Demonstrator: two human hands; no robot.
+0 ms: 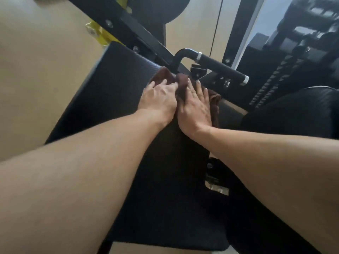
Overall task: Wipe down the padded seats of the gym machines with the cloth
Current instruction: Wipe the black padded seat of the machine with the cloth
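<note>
A dark brown cloth [214,99] lies bunched on the far right part of a black padded seat [113,85]. My left hand [159,98] presses on the cloth's left side, fingers curled into its folds. My right hand [196,107] lies flat on the cloth beside it, fingers spread and pointing away from me. Both hands touch each other at the thumbs. Most of the cloth is hidden under the hands; an edge hangs over the seat's right side.
A black handle with a foam grip [220,67] juts out just beyond the hands. A black steel beam [128,28] runs diagonally above the seat. A weight stack and another black pad [297,110] stand at right. Tan floor [36,70] lies at left.
</note>
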